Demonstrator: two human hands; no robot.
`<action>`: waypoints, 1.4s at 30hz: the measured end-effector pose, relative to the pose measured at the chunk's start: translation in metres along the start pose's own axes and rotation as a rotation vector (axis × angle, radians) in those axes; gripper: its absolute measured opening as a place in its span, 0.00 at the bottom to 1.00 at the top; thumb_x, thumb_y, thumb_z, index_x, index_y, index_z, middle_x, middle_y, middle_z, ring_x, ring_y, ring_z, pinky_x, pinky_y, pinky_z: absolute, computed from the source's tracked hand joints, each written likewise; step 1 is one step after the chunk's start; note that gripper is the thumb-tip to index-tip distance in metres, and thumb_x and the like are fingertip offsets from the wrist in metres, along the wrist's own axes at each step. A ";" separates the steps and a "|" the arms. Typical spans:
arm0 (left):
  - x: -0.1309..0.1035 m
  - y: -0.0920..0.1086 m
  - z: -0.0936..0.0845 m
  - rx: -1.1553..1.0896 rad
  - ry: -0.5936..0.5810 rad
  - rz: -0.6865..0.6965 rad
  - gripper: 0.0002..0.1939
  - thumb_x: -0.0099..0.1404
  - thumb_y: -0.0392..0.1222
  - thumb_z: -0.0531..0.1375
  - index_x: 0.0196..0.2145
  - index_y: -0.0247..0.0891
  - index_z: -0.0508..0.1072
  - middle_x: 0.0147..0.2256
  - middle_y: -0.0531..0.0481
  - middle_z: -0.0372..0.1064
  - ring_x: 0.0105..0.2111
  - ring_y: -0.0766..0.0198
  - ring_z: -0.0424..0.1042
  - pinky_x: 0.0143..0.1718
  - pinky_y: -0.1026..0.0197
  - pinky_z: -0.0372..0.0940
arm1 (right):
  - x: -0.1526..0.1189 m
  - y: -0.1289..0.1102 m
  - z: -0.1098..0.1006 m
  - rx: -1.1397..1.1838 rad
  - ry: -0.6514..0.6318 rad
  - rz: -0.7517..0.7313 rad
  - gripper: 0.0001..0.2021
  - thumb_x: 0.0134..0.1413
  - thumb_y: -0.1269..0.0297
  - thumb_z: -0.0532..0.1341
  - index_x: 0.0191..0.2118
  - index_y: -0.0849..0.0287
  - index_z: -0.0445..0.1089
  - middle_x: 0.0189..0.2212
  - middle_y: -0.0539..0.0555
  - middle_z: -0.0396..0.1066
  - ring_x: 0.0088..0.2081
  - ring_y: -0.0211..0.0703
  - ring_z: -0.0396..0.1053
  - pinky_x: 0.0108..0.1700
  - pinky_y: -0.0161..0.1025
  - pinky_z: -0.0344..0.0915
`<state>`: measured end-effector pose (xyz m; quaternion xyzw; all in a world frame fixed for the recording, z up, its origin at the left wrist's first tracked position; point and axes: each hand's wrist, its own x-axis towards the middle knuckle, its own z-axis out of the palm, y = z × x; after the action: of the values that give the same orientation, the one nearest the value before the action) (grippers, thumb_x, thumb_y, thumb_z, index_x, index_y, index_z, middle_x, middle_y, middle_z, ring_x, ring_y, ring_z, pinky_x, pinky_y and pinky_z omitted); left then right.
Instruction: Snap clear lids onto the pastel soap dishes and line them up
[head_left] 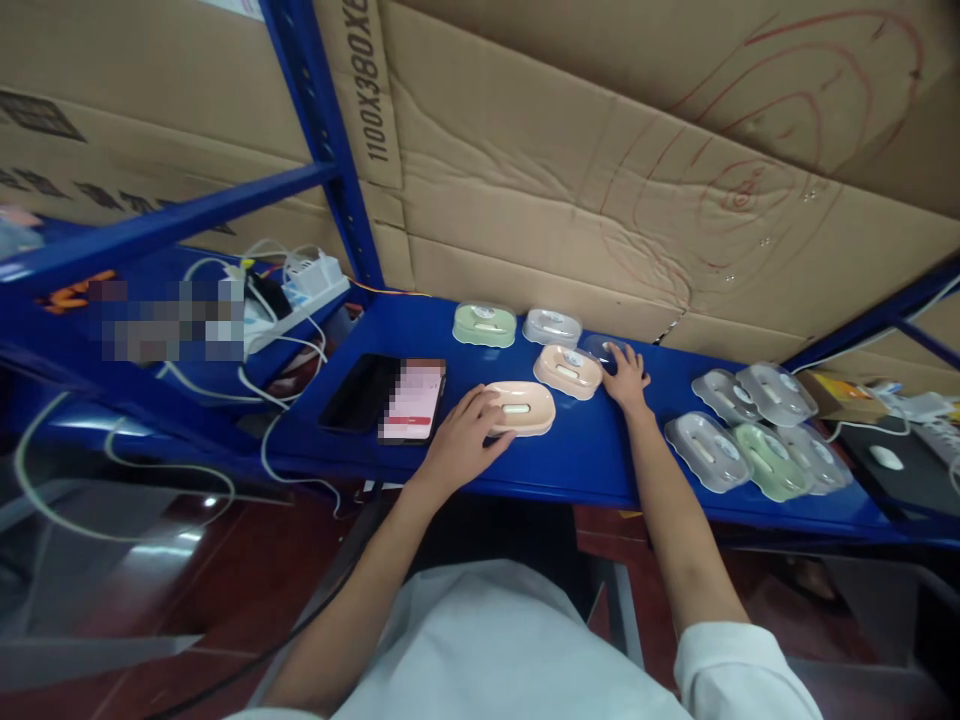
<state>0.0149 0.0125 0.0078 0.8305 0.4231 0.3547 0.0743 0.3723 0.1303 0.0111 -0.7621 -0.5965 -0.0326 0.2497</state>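
On the blue shelf, my left hand (466, 436) grips the left end of a peach soap dish (529, 420), thumb at its near side and fingers along its far edge. The dish has a pale slotted middle and no lid over it. My right hand (628, 378) has its fingers spread at the right edge of a clear plastic lid (598, 347); whether they touch it is hard to tell. Just left of that hand lies another peach soap dish (568, 373) with a label. Behind stand a green soap dish (484, 326) and a grey soap dish (552, 328).
Several grey and green soap dishes (776, 460) cluster at the right. A lit phone (412, 400) and a black object (360, 392) lie left. Cardboard (525, 160) walls the back. A blue post (319, 120), white cables (262, 430) and a mouse (886, 457) flank the shelf.
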 end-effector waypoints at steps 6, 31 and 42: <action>-0.001 -0.001 0.000 -0.049 0.013 -0.011 0.08 0.74 0.45 0.62 0.47 0.41 0.77 0.58 0.42 0.72 0.67 0.46 0.65 0.66 0.41 0.67 | -0.001 -0.010 -0.024 0.110 0.124 -0.011 0.30 0.75 0.50 0.46 0.68 0.64 0.68 0.62 0.68 0.72 0.64 0.57 0.69 0.64 0.53 0.65; -0.005 -0.008 0.004 -0.136 -0.107 -0.192 0.37 0.75 0.55 0.61 0.75 0.48 0.53 0.75 0.36 0.49 0.75 0.44 0.52 0.72 0.40 0.58 | -0.123 -0.092 -0.038 0.340 -0.175 -0.906 0.30 0.70 0.58 0.64 0.74 0.42 0.59 0.61 0.60 0.69 0.70 0.57 0.63 0.68 0.59 0.67; -0.002 -0.001 -0.006 -0.121 -0.186 -0.144 0.34 0.75 0.48 0.62 0.73 0.48 0.58 0.75 0.38 0.49 0.73 0.42 0.57 0.69 0.39 0.61 | -0.132 -0.074 -0.035 0.379 -0.200 -0.892 0.36 0.70 0.66 0.63 0.76 0.38 0.53 0.77 0.52 0.51 0.77 0.57 0.49 0.74 0.64 0.58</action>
<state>0.0096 0.0106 0.0111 0.8212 0.4508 0.2949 0.1883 0.2749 0.0099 0.0211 -0.3731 -0.8810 0.0462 0.2873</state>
